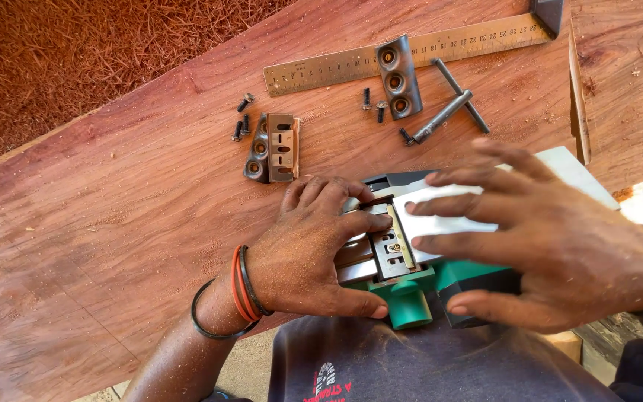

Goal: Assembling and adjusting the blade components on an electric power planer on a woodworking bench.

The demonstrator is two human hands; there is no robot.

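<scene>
Setting: a broad reddish wooden bench [113,223] dusted with sawdust, seen from above.
Tool: a green and grey electric planer [411,286] lies upside down at the bench's near edge, against the person's lap, its blade drum facing up.
Left hand [310,249]: palm down on the planer, thumb against the green knob, fingers [351,223] stretched out and pressing the blade clamp, not wrapped round anything.
Right hand [552,238]: spread flat, fingers open, resting on the planer's pale metal sole plate [440,212].
Further back: a steel ruler [411,56], two dark blade clamp plates [273,147] [398,77], loose black screws [242,119], and a T-shaped socket wrench [452,104].
</scene>
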